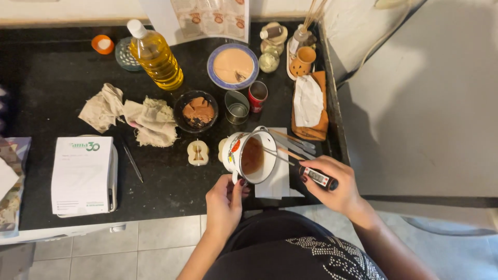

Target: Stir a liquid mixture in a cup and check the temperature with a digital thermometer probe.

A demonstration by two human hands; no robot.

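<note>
My left hand (224, 199) grips the handle of a white enamel mug (236, 150) with a painted side, tilted toward me over the black counter (57, 88). Brown liquid (252, 155) fills the mug. My right hand (332, 181) holds a black digital probe thermometer (317, 177), and its thin metal probe (277, 155) reaches across the mug's rim into the liquid. A white sheet of paper (277, 181) lies under the mug.
A bottle of yellow oil (155, 57), a blue-rimmed plate (233, 66), a dark bowl of brown chunks (197, 111), two small tins (237, 107), crumpled cloths (132, 116), a small candle mould (197, 152), a white box (83, 175) and utensils (295, 141) crowd the counter.
</note>
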